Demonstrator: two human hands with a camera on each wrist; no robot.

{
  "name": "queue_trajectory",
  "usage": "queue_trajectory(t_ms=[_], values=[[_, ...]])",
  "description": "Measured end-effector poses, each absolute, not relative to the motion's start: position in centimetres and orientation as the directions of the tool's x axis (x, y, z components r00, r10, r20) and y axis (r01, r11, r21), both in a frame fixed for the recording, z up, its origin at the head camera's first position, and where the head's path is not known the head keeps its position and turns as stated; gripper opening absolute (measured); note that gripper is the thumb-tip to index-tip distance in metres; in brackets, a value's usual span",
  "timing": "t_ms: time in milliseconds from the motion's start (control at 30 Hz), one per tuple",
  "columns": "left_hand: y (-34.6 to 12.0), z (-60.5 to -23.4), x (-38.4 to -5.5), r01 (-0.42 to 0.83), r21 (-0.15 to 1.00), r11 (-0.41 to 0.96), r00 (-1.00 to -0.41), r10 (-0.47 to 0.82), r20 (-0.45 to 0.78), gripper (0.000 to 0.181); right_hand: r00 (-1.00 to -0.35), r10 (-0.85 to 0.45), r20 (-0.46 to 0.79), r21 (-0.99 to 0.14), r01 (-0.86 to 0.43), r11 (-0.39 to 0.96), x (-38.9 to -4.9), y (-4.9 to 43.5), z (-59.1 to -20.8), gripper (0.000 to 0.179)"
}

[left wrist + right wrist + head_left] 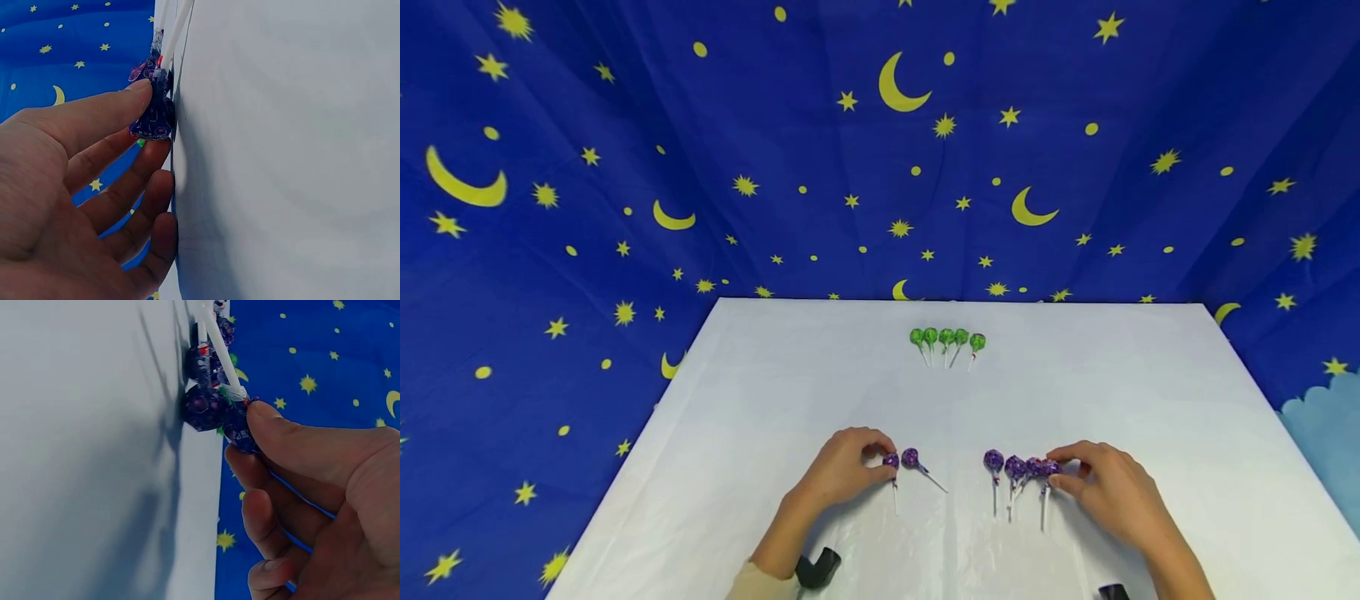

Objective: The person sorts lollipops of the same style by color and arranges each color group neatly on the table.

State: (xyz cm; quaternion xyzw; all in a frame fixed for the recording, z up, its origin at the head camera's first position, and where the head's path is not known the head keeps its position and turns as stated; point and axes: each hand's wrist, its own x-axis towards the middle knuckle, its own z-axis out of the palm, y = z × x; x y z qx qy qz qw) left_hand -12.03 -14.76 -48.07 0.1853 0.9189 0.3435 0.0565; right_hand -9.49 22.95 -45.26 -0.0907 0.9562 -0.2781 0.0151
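In the head view my left hand [847, 465] pinches the head of a purple-wrapped lollipop [891, 460] between thumb and fingertips, its white stick pointing toward me. Just right of it lies a second purple lollipop [911, 457], apart, with its stick slanting right. My right hand [1112, 487] pinches another purple lollipop [1049, 468], at the right end of a short row of several. In the right wrist view, the thumb and a finger hold this lollipop [239, 428] beside a neighbouring lollipop [205, 407]. The left wrist view shows the left hand's lollipop [153, 115] close to the table.
Several green lollipops [947, 337] lie side by side farther back on the white table [775, 375]. A blue cloth [820, 150] with yellow moons and stars hangs behind and at the sides. Black pieces [818, 568] show beneath both wrists.
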Motion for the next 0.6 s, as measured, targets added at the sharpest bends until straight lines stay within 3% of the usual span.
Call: queue_trajectory(t_ms=[600], values=[[-14.8, -47.6, -12.0, 0.316, 0.587, 0.746, -0.928, 0.370, 0.030, 0.019, -0.966, -0.228, 0.121, -0.605, -0.254, 0.754, -13.8, 19.0, -44.9, 0.023]])
